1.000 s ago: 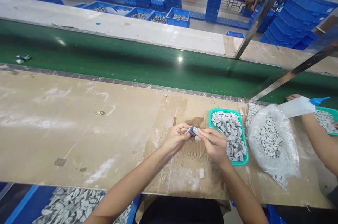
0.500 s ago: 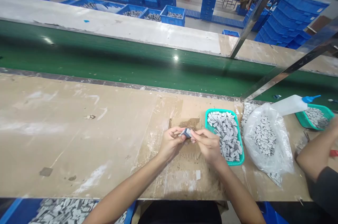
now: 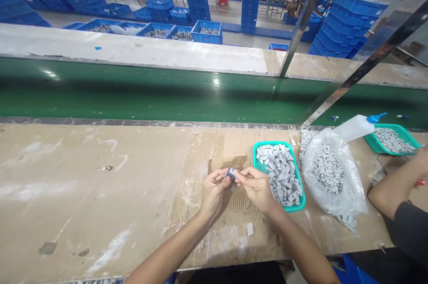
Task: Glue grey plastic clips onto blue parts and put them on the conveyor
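Observation:
Between my two hands is a small dark-grey and light-grey plastic piece (image 3: 230, 173), held just above a stained cardboard pad (image 3: 239, 203). My left hand (image 3: 214, 188) pinches its left side with thumb and fingers. The fingertips of my right hand (image 3: 257, 188) are closed at its right side, on the pale part; whether that part is separate is too small to tell. Just right of my right hand stands a green basket (image 3: 303, 201) full of light-grey plastic pieces (image 3: 282, 172).
Right of the basket lie a clear plastic bag (image 3: 354, 199) of small pieces and a white squeeze bottle (image 3: 356, 128) with a blue tip. A co-worker's arm (image 3: 397, 186) reaches in near another green basket (image 3: 371, 142). A green conveyor belt (image 3: 150, 101) runs behind the table, below slanted metal posts (image 3: 302, 25).
The view has tilted up, so the table sits lower in the picture. The piece has turned a little between my fingers, and both hands still grip it.

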The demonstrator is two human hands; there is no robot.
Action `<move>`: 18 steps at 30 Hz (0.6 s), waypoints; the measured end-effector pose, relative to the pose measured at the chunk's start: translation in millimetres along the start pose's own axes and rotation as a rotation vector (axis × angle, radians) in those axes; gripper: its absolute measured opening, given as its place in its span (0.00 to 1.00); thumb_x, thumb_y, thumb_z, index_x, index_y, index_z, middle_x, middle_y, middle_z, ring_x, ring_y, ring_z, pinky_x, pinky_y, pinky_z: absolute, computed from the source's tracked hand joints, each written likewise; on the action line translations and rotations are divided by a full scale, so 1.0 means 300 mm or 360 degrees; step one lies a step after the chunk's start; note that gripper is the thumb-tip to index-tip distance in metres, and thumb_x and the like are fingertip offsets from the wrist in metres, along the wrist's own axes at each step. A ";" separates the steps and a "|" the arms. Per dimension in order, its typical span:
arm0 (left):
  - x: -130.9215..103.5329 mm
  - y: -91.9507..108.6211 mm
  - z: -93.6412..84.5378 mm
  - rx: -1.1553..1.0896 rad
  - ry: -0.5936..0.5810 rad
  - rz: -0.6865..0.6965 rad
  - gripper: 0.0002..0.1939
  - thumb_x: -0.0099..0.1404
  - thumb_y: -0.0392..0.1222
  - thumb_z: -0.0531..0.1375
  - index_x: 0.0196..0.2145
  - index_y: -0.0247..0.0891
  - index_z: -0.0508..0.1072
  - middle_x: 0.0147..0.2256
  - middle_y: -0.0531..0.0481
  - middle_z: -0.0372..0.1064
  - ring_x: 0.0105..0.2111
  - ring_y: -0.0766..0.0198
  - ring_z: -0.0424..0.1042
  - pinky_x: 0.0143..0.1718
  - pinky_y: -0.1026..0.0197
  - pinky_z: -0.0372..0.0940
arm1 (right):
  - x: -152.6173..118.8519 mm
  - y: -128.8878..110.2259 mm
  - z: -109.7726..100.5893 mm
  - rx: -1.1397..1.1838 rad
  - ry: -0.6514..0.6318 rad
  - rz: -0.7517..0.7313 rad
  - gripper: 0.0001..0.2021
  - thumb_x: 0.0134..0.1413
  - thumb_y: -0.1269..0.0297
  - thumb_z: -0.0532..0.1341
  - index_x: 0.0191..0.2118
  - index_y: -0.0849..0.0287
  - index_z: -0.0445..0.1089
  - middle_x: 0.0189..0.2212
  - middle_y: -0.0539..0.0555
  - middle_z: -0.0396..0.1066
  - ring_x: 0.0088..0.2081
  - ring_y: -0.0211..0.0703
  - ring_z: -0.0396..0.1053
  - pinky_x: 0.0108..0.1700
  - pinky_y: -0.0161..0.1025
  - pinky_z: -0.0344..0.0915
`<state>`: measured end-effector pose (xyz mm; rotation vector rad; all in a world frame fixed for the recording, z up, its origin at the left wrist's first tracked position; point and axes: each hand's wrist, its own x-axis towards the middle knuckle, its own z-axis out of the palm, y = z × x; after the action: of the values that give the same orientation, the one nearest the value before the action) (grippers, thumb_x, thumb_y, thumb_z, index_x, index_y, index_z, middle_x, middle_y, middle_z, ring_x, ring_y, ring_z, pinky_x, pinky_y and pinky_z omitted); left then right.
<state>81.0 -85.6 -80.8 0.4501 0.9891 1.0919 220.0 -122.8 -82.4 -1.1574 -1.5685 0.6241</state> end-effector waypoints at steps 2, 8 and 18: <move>0.000 -0.004 0.006 0.0007 0.0011 0.0004 0.22 0.30 0.41 0.78 0.25 0.35 0.78 0.26 0.49 0.78 0.26 0.64 0.74 0.30 0.63 0.69 | 0.000 0.004 0.005 -0.0025 -0.0005 0.0013 0.16 0.65 0.68 0.55 0.51 0.45 0.75 0.31 0.51 0.72 0.32 0.36 0.74 0.35 0.32 0.72; 0.016 0.010 -0.002 0.0236 -0.0140 0.0081 0.23 0.38 0.47 0.77 0.30 0.35 0.76 0.29 0.49 0.77 0.28 0.64 0.74 0.32 0.64 0.69 | -0.001 0.014 0.009 -0.0062 -0.0041 0.0072 0.18 0.65 0.70 0.53 0.52 0.47 0.75 0.32 0.52 0.74 0.34 0.37 0.74 0.38 0.33 0.72; 0.023 0.118 -0.026 0.0497 -0.0641 -0.0307 0.24 0.51 0.47 0.73 0.44 0.38 0.73 0.34 0.48 0.75 0.31 0.58 0.78 0.37 0.58 0.72 | 0.009 0.001 -0.031 -0.0123 0.0256 0.0356 0.13 0.64 0.63 0.58 0.49 0.54 0.77 0.35 0.54 0.78 0.36 0.41 0.74 0.40 0.36 0.70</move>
<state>56.7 -65.3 -61.9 0.7778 0.8235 0.6394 228.8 -121.9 -78.4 -1.4187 -1.3480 0.6034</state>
